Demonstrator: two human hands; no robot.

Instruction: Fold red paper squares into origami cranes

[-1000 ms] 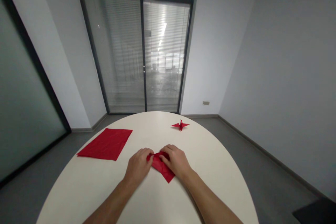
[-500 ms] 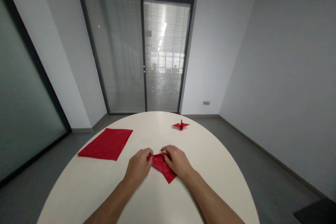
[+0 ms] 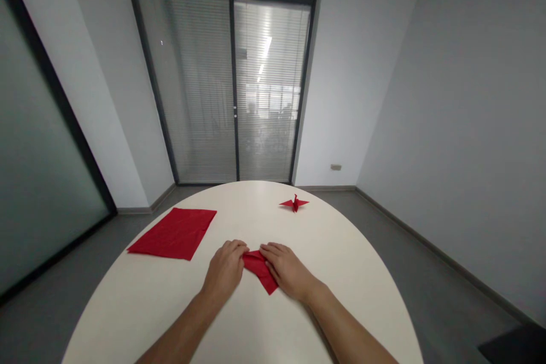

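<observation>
Folded red paper sits on the round white counter, between our two hands, on our near side of the red paper bird and to the right of the larger red sheet.

Change over the last half second: our right hand drops from a raised-finger pinch to a flatter lay over the right part of the paper. The near tip shifts slightly left with it. Our left hand stays at the left end. We read that as a switch from lining up the layers to pressing them down; the crease looks unfinished to us, since a darker gap shows just below the far edge, so the layers don't seem fully flat there.

Hand state: left is curled with fingertips clamped on the paper's left corner, as far as we can see. Right has its fingers close together, resting on top; its thumb is unclear, so we can't tell whether it also grips from underneath.

Orientation: one pointed tip aims back at us and a bit right. The far edge runs roughly crosswise, from left fingertips to right. Visible long axis goes diagonally, far left to near right. Right side is under our fingers, so the full outline and true long axis can't be confirmed.

Bird and sheet lie well apart from our hands, neither touched.
</observation>
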